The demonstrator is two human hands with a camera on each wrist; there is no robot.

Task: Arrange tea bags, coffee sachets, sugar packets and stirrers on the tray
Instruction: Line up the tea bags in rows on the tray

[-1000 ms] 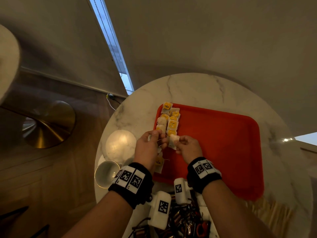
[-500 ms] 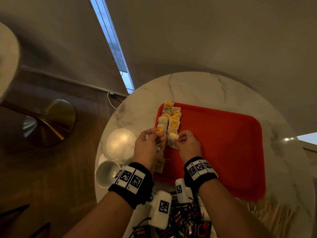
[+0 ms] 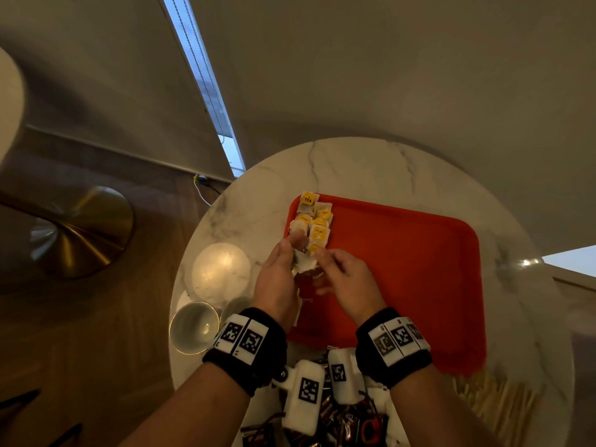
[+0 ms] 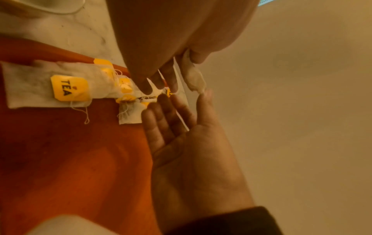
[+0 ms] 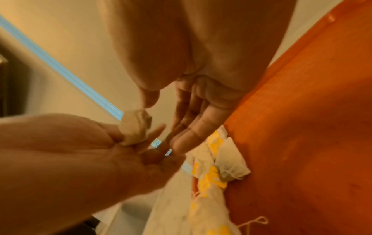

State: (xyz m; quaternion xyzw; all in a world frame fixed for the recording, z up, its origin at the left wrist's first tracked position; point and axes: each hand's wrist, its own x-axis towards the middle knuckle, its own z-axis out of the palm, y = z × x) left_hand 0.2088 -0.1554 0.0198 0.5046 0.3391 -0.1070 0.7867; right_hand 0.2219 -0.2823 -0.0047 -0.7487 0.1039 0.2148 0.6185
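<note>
Tea bag in hand: a pale tea bag (image 4: 192, 76) pinched between thumb and finger of my left hand (image 3: 280, 275), held above the near-left part of the tray; its string and tag are hard to trace from here.
Tea bags laid down: two short columns of tea bags (image 3: 314, 225) with yellow tags, lying along the tray's far-left edge, overlapping one another.
Tray: red tray (image 3: 419, 269) on the round marble table (image 3: 371, 169); most of its floor is bare.
Left hand: grasping the tea bag, fingers curled round it.
Right hand: my right hand (image 3: 346, 279) is released, fingers nearly straight, fingertips just beside the held bag and the near end of the columns, holding nothing that I can see.
Step in hand, as I judge it: adding this bag to the near end of a column.
How to do it well: I would lower the bag flat, tag up, in line with its neighbours, and use the free fingers to steady the column and tuck the string so it drags no other bag.
Still to place: dark sachets (image 3: 335, 417) and pale stirrers (image 3: 496, 401) lie at the table's near edge, off the tray.
</note>
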